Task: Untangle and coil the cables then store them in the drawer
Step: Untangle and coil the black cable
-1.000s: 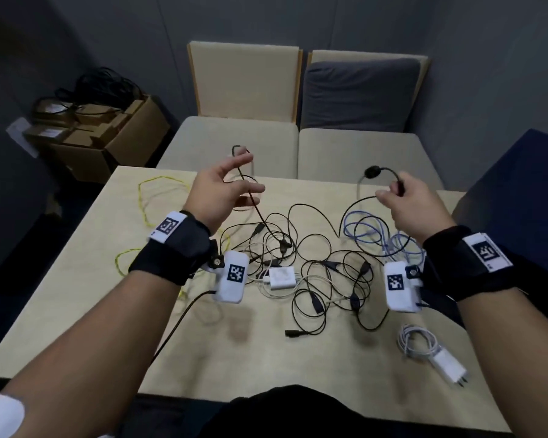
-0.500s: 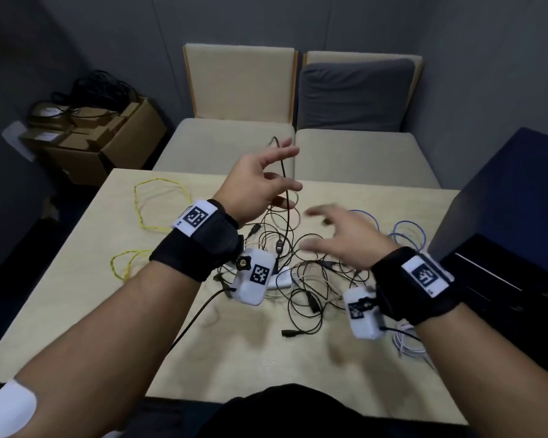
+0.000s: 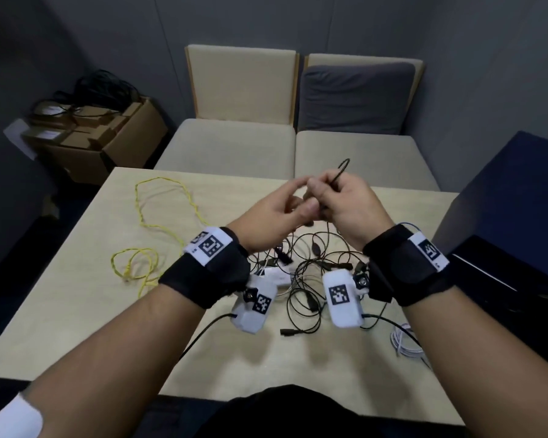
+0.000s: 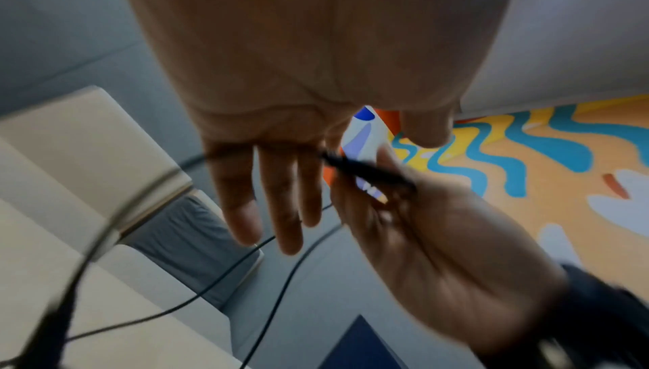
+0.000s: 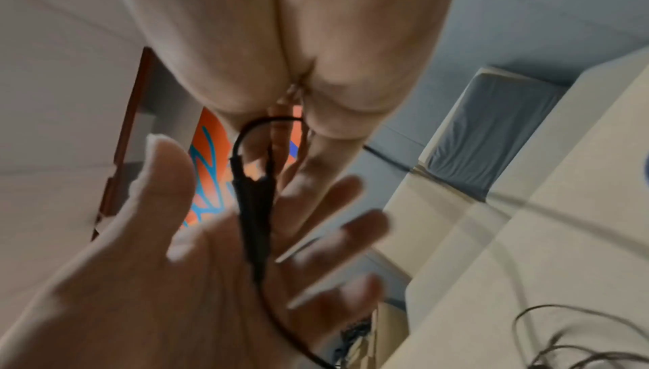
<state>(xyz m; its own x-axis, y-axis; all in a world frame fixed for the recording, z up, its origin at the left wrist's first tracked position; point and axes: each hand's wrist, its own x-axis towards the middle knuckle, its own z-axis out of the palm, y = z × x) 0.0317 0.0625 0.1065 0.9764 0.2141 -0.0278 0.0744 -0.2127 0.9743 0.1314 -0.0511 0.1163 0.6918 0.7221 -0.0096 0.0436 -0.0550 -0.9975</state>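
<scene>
The right hand (image 3: 351, 210) has its fingers curled tight on a black cable (image 5: 253, 208), pinching it so that a small loop stands up above the knuckles while the rest trails down toward the table (image 3: 76, 295). The left hand (image 3: 272, 216) meets it with fingers straight and spread, clamping nothing. In the right wrist view the cable seems to lie across the left palm, though blur leaves the contact unsure. Both hands are raised over the far middle of the table, wrists near each other. Under them lies a tangle of black cables (image 3: 310, 270) with a white charger (image 3: 279, 275) in its left part. A yellow cable (image 3: 159, 178) sprawls at the left, well apart. A white cable (image 3: 404, 341) lies near the right edge, beside a dark blue cabinet (image 3: 503, 191). Two beige seats (image 3: 234, 143) stand beyond the far edge.
</scene>
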